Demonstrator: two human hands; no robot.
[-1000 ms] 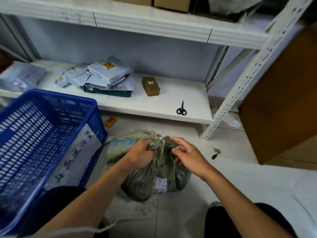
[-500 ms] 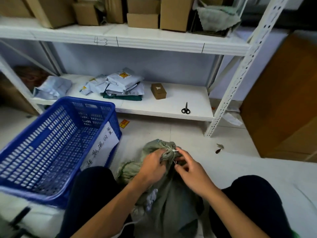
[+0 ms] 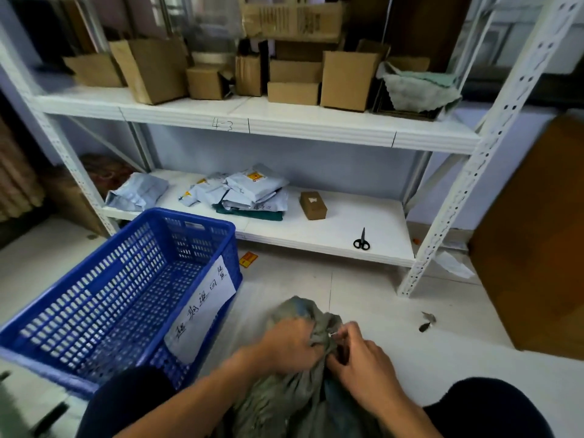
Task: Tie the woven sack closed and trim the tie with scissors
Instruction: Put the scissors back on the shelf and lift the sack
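Note:
A grey-green woven sack [image 3: 284, 403] stands on the floor between my knees, its neck gathered into a bunch. My left hand [image 3: 289, 346] grips the gathered neck from the left. My right hand [image 3: 363, 365] pinches the small white tie [image 3: 332, 334] at the neck from the right. Black scissors [image 3: 361, 241] lie on the lower shelf [image 3: 341, 245], far from both hands, beyond the sack and to the right.
A blue plastic crate [image 3: 126, 295] with a paper label sits on the floor at the left. The lower shelf also holds grey mail bags [image 3: 252, 191] and a small cardboard box [image 3: 313, 205]. A white shelf post [image 3: 442, 222] rises at the right, a brown board beyond it.
The view has tilted up, so the sack and hands now sit lower in frame and the upper shelf shows. Both hands stay at the sack's neck, drawn closer together.

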